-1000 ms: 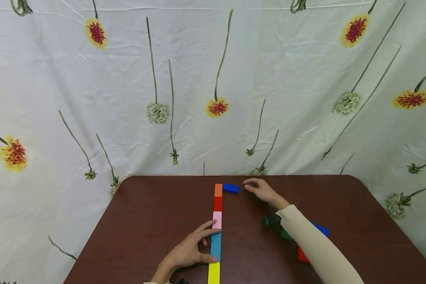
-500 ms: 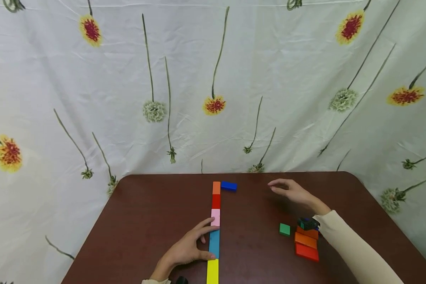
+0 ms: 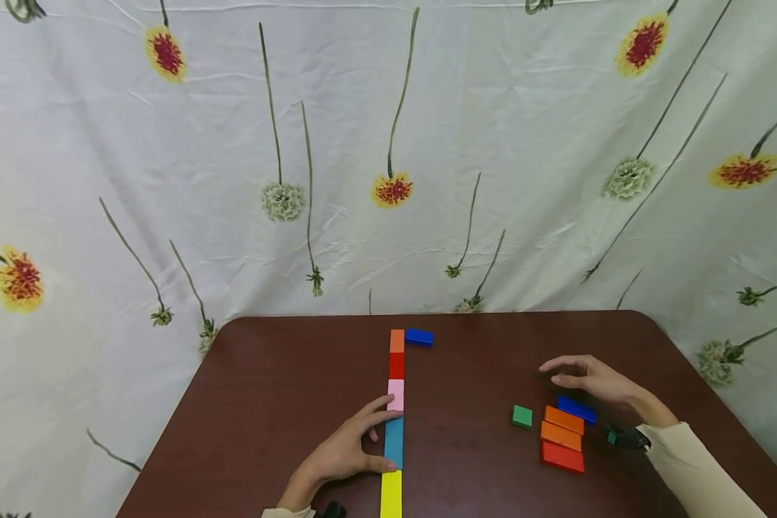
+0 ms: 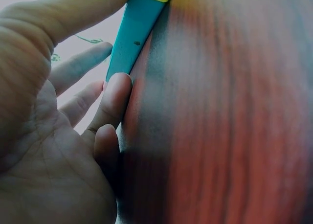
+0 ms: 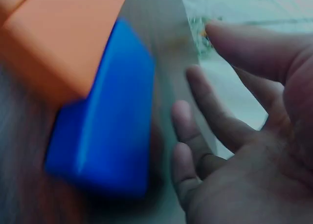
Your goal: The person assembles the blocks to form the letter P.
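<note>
A straight row of blocks runs away from the near edge: yellow block point(image 3: 391, 495), light-blue block point(image 3: 393, 440), pink block point(image 3: 396, 396), red block point(image 3: 396, 365) and orange block point(image 3: 397, 341). My left hand point(image 3: 344, 447) rests along its left side, thumb by the yellow and light-blue join, fingertips touching around the pink block. A dark blue block point(image 3: 419, 337) lies crosswise at the row's far end. At the right, my right hand point(image 3: 602, 383) hovers with relaxed fingers, nothing in it, beside another dark blue block point(image 5: 115, 121). That block appears large and blurred in the right wrist view.
Two orange blocks point(image 3: 562, 434) and a red block point(image 3: 562, 457) lie close together near the right hand. A small green block point(image 3: 521, 416) sits left of them. Behind the brown table point(image 3: 285, 388) hangs a flowered white cloth point(image 3: 337, 237).
My right hand has moved right and nearer, away from the dark blue block at the row's end to the loose blocks, uncovering them. My left hand has stayed at the row.
</note>
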`<state>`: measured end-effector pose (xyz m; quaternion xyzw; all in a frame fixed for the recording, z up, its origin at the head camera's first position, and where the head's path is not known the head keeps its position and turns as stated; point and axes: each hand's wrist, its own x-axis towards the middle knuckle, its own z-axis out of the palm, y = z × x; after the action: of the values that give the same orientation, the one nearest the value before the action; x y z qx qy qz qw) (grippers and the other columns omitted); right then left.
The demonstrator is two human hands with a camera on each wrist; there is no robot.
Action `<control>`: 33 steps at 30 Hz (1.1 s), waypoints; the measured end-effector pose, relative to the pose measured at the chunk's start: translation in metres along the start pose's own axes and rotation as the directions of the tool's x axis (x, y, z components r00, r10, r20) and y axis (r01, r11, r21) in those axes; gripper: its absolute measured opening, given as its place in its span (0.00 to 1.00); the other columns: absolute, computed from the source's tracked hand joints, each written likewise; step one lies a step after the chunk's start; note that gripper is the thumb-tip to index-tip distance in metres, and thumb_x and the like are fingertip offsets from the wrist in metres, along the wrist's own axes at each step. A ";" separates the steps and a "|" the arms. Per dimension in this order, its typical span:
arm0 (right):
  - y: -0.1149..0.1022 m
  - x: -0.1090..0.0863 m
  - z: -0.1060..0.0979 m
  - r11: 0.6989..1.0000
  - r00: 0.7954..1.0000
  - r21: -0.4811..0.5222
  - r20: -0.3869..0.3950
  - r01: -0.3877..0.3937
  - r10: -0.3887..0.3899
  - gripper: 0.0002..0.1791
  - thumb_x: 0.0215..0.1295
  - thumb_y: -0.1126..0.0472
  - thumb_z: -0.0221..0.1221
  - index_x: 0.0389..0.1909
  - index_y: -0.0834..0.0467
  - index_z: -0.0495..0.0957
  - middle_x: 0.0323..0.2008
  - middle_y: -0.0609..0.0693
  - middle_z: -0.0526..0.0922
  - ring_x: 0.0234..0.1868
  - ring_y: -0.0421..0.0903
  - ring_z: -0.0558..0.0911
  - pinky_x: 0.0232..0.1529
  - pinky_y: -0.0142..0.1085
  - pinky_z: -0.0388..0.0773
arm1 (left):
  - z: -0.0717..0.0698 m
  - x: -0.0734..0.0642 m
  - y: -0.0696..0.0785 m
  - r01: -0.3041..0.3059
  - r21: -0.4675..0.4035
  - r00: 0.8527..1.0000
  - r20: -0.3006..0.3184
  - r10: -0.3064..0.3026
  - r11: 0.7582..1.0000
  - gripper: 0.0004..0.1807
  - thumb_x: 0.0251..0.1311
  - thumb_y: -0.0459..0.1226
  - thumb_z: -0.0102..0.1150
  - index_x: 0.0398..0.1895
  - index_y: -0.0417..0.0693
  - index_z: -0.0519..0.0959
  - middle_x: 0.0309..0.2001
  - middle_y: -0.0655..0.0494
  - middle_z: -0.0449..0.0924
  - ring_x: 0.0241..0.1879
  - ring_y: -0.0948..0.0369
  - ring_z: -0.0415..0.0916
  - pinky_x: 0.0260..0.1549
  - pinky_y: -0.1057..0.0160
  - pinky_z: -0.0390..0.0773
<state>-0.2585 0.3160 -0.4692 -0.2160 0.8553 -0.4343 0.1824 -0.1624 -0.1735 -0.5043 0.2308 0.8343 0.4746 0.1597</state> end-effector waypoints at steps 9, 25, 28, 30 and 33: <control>0.021 -0.029 -0.006 0.996 0.991 0.047 0.105 0.081 -0.086 0.20 0.75 0.64 0.54 0.63 0.67 0.73 0.56 0.57 0.78 0.40 0.41 0.73 0.34 0.35 0.71 | -0.001 0.001 0.002 0.007 0.013 1.000 -0.003 -0.007 1.000 0.39 0.52 0.45 0.76 0.69 0.56 0.73 0.78 0.55 0.54 0.46 0.62 0.67 0.42 0.68 0.70; 0.025 -0.034 -0.002 0.998 0.998 -0.032 -0.050 0.045 -0.047 0.20 0.74 0.62 0.56 0.62 0.67 0.75 0.58 0.64 0.78 0.43 0.34 0.76 0.41 0.31 0.76 | -0.002 -0.001 0.003 0.018 -0.004 1.000 -0.009 -0.018 1.000 0.39 0.51 0.44 0.77 0.69 0.57 0.73 0.78 0.56 0.54 0.46 0.62 0.67 0.42 0.68 0.70; 0.026 -0.035 -0.003 0.998 0.995 -0.047 -0.078 0.053 -0.056 0.21 0.73 0.62 0.58 0.63 0.66 0.75 0.60 0.61 0.77 0.46 0.34 0.76 0.43 0.31 0.77 | -0.002 -0.001 0.003 0.014 -0.001 1.000 -0.012 -0.014 1.000 0.39 0.51 0.44 0.77 0.69 0.56 0.73 0.78 0.55 0.54 0.46 0.62 0.67 0.42 0.68 0.70; 0.027 -0.036 -0.005 0.996 0.995 -0.037 -0.061 0.079 -0.081 0.22 0.71 0.63 0.59 0.63 0.66 0.74 0.60 0.53 0.78 0.47 0.35 0.77 0.43 0.31 0.77 | -0.002 -0.001 0.003 0.012 0.000 1.000 -0.009 -0.012 1.000 0.39 0.52 0.44 0.77 0.69 0.56 0.73 0.78 0.55 0.54 0.46 0.62 0.67 0.42 0.68 0.70; 0.029 -0.036 -0.007 0.992 0.992 -0.011 -0.021 0.126 -0.126 0.23 0.69 0.65 0.61 0.64 0.67 0.73 0.60 0.41 0.77 0.47 0.39 0.77 0.44 0.31 0.78 | -0.001 0.000 0.004 0.006 0.005 1.000 -0.004 -0.006 1.000 0.39 0.52 0.45 0.77 0.69 0.54 0.73 0.78 0.54 0.54 0.45 0.63 0.68 0.42 0.68 0.70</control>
<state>-0.2377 0.3553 -0.4850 -0.2658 0.8438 -0.4433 0.1441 -0.1619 -0.1732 -0.5003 0.2277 0.8365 0.4724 0.1588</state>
